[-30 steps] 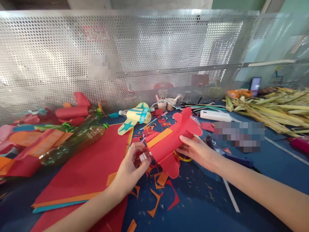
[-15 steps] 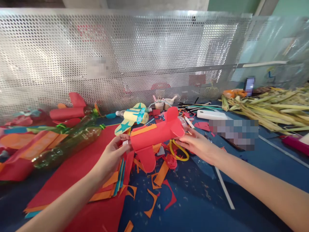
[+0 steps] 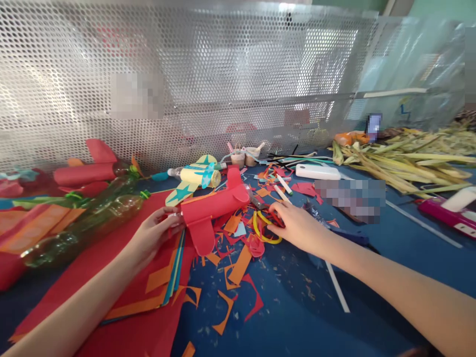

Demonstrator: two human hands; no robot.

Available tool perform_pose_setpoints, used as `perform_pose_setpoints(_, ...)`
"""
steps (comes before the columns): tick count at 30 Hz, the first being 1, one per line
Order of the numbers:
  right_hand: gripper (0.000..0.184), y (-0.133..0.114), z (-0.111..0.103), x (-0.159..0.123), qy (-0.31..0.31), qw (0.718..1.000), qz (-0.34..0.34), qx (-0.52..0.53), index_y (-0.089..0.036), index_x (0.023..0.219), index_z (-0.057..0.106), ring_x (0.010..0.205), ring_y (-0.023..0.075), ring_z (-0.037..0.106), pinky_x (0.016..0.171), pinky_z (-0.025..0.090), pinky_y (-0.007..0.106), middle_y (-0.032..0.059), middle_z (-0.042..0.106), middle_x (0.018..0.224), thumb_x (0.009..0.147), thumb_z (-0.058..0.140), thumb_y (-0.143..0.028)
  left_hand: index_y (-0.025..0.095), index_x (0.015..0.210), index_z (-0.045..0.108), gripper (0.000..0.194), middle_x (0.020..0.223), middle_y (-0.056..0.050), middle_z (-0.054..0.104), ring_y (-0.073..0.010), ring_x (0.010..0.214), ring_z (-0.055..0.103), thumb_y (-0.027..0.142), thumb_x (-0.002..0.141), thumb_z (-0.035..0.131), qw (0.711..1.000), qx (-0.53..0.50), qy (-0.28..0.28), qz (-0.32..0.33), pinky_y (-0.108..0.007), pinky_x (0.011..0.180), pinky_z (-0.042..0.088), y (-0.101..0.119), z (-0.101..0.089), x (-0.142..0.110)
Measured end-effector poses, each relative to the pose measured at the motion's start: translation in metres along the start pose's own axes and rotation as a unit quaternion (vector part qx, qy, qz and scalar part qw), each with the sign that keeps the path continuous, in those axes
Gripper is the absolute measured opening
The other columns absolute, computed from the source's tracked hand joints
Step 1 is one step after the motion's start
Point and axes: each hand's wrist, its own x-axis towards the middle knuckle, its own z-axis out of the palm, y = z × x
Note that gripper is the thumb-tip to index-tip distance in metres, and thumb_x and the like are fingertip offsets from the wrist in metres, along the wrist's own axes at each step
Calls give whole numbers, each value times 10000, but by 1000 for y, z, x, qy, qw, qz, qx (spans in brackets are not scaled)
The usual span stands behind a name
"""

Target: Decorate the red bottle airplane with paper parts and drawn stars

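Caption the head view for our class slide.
Left hand holds a red toy plane; right hand at yellow-handled scissors.

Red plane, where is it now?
The red plane is just left of middle in the head view, its left end in the left hand, with the yellow plane just behind it.

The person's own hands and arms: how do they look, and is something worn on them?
The left hand and right hand wear no gloves, and no ring shows on the visible fingers. Both slim forearms are bare, without sleeves, watch or bracelet in view.
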Motion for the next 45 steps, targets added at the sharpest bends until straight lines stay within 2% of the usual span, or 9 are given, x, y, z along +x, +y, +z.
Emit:
perform_pose_setpoints(11, 271, -1, 5, 9, -4, 990, 9, -139, -95, 1106, 512, 860, 308, 634, 718, 460, 385, 189, 637, 945, 838, 525, -132, 162, 719, 608, 397, 669, 17, 693, -119, 678, 635, 264, 452, 884, 1000, 10, -16, 10, -201, 677, 528, -2, 2, 2)
perform_pose_setpoints(18, 226, 11, -24, 35, -21, 980, 73, -181, -131, 1070, 607, 1003, 252, 617, 863, 483, 388, 148, 641, 1062, 975, 444, -256, 169, 735, 616, 324, 532, 70, 562, -71, 493, 505, 274, 533, 845, 997, 48, -48, 36, -156, 488, 417, -7, -3, 3)
perform_pose_setpoints(22, 276, 17, -37, 55, -83, 971, 116, -194, -188, 1183, 574, 995, 209, 611, 834, 526, 407, 86, 583, 1213, 934, 557, -307, 160, 711, 641, 342, 691, 27, 632, -105, 626, 569, 281, 480, 863, 993, 75, -49, 71, -181, 575, 458, -12, -7, 8)
perform_pose_setpoints(25, 273, 22, -35, 68, -126, 963, 134, -199, -191, 1183, 574, 1002, 213, 610, 836, 525, 405, 85, 582, 1214, 935, 556, -304, 170, 672, 629, 381, 666, 38, 611, -105, 597, 546, 289, 409, 879, 990, 92, -45, 95, -193, 551, 443, -17, -10, 15)
perform_pose_setpoints(33, 278, 28, -29, 77, -170, 954, 165, -185, -184, 1179, 577, 1002, 221, 610, 835, 525, 407, 81, 585, 1209, 932, 559, -310, 170, 816, 645, 397, 812, -20, 674, -174, 731, 624, 338, 529, 861, 980, 150, -83, 104, -287, 691, 500, -26, -19, 22)
perform_pose_setpoints(37, 279, 26, -28, 73, -139, 960, 172, -171, -184, 1181, 576, 1002, 220, 609, 836, 525, 410, 82, 583, 1212, 934, 556, -310, 154, 1110, 589, 317, 1108, -78, 621, -213, 936, 620, 335, 855, 639, 971, 199, -109, 82, -404, 800, 531, -33, -27, 29)
perform_pose_setpoints(39, 301, 23, -30, 71, -103, 964, 179, -169, -176, 1192, 566, 995, 216, 612, 828, 529, 417, 83, 582, 1207, 924, 575, -312, 170, 1201, 541, 331, 1201, -90, 577, -227, 997, 606, 328, 912, 561, 967, 213, -121, 74, -440, 821, 530, -35, -30, 32)
perform_pose_setpoints(42, 283, 11, -39, 62, -30, 969, 181, -165, -76, 1185, 534, 943, 248, 641, 802, 518, 412, 151, 633, 1084, 968, 480, -249, 159, 1151, 569, 307, 1154, -83, 601, -218, 967, 615, 323, 893, 590, 964, 215, -133, 79, -426, 816, 529, -35, -30, 32)
perform_pose_setpoints(45, 293, -12, -51, 45, 35, 977, 151, -146, -40, 1229, 422, 886, 270, 661, 757, 491, 375, 179, 660, 970, 1003, 329, -201, 163, 945, 643, 285, 982, -43, 663, -211, 920, 625, 304, 725, 754, 967, 196, -124, 103, -384, 838, 510, -30, -26, 28)
